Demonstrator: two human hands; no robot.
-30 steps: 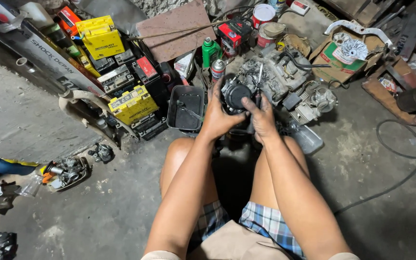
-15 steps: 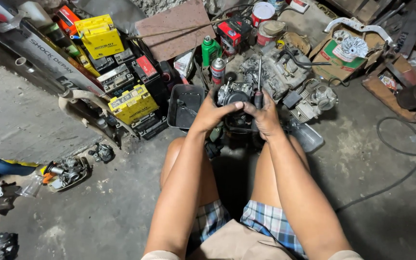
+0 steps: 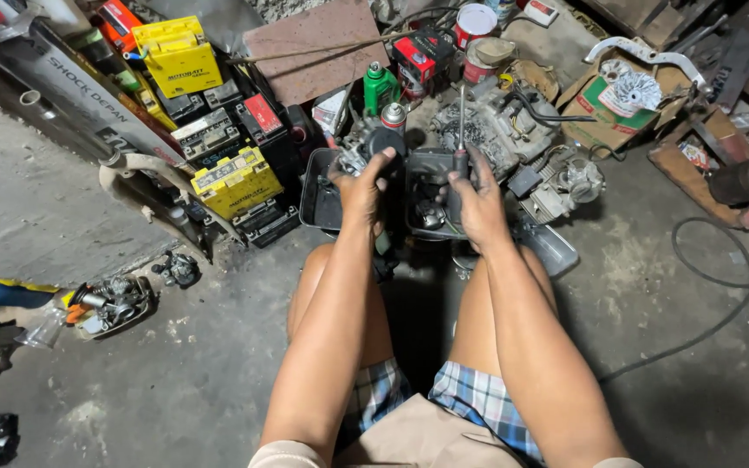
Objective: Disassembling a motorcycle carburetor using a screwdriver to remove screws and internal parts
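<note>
Hands parted since before: left hand grips carburetor, right hand clasps screwdriver; likely unscrewing; next needs tip seated.

Yellow batteries, green bottle, plaid shorts.

Yellow batteries and black ones are stacked on the concrete floor at upper left. A green bottle stands beside a rusty flat panel. A cardboard box holds what may be a metal fan. A black cable loops at right; small engine parts lie at left.
</note>
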